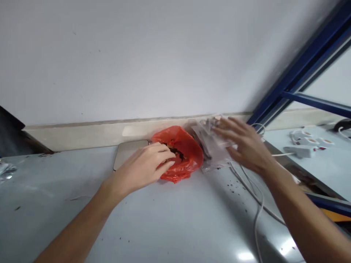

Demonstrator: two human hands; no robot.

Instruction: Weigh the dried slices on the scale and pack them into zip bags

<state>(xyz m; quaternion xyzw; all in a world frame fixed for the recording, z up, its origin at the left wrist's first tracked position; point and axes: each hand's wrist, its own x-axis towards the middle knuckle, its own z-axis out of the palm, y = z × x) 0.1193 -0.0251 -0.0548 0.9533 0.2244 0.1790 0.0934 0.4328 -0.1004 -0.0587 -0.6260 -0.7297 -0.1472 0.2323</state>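
Observation:
A red plastic bag [193,148] sits against the wall with its mouth open, showing dark and brownish bits inside. My left hand [150,160] hovers at the bag's left edge, its fingers loosely curved and apart, nothing visible in them. My right hand [244,144] is over the right side of a clear plastic bag [215,151], fingers stretched out and slightly smeared by motion. Its fingertips overlap the clear bag's upper part; whether they touch it is unclear. Small dark contents show near that bag's top. Partly behind my left hand lies a flat silver-grey device [127,151].
White cables [256,199] run across the grey tabletop [170,219] at right, among dark crumbs. Blue metal frame bars [296,73] rise on the right. Beyond them lies a white power strip [304,149]. A dark object [19,131] and crumpled foil [7,171] are at left.

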